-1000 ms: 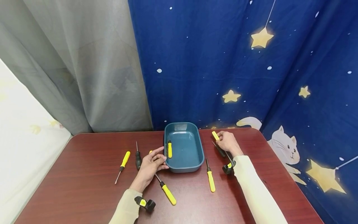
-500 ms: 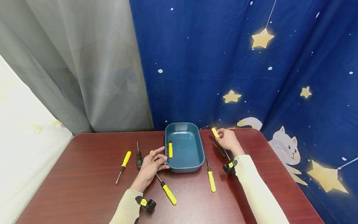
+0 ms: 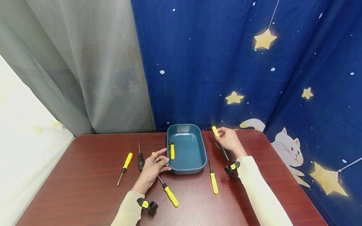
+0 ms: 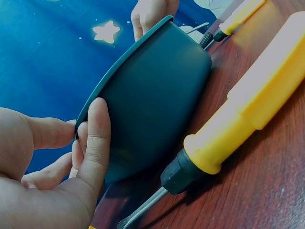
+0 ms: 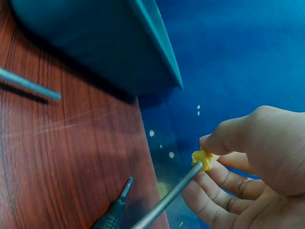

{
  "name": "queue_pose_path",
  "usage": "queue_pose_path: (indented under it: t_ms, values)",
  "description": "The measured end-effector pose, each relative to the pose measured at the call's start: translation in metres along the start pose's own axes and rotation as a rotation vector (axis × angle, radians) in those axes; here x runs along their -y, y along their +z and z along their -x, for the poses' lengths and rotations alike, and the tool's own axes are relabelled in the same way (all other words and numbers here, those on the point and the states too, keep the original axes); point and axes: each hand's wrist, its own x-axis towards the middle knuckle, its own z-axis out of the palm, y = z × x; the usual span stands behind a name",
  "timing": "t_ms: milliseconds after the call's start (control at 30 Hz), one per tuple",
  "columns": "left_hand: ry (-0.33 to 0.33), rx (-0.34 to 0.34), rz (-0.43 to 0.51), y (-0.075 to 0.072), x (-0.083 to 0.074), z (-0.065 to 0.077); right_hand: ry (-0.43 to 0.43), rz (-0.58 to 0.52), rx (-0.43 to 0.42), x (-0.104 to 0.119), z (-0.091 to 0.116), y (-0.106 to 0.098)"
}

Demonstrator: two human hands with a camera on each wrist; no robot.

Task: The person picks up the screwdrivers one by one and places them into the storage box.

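My left hand [image 3: 152, 168] pinches the near-left rim of a teal plastic tray [image 3: 185, 171]; the left wrist view shows fingers on both sides of the rim [image 4: 131, 55]. Inside, a yellow-handled screwdriver [image 3: 172, 151] lies along the left wall. My right hand [image 3: 229, 139], to the right of the tray, holds another yellow-handled screwdriver [image 3: 215, 131] by its handle. Its bare shaft [image 5: 167, 200] slants down from the fingers in the right wrist view. Below that hand, a black-handled screwdriver [image 5: 112, 214] lies on the table, partly overlapped by the held shaft in the head view.
Yellow-handled screwdrivers lie in front of the tray [image 3: 171, 196], at right [image 3: 213, 183] and at far left [image 3: 127, 161]. A black screwdriver [image 3: 140, 160] lies left of my left hand, whose fingers partly hide a yellow end [image 3: 153, 153]. Curtains [image 3: 198, 62] hang behind the table.
My right hand has raised the yellow-handled screwdriver slightly and shifted it a little left, toward the tray. My left hand stays at the rim.
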Motion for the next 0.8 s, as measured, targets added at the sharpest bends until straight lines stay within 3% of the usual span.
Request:
queue_pose_path:
  t_ms: [267,500,800]
  values:
    - [0.008,0.004,0.003,0.000,-0.001,0.000,0.004,-0.040,0.008,0.010,-0.001,-0.001]
    - [0.017,0.016,-0.011,0.000,-0.001,-0.001,-0.054,-0.069,0.000,0.019,0.000,-0.002]
    - [0.011,0.015,-0.014,0.001,0.000,-0.001,-0.069,-0.195,0.012,0.035,-0.001,-0.001]
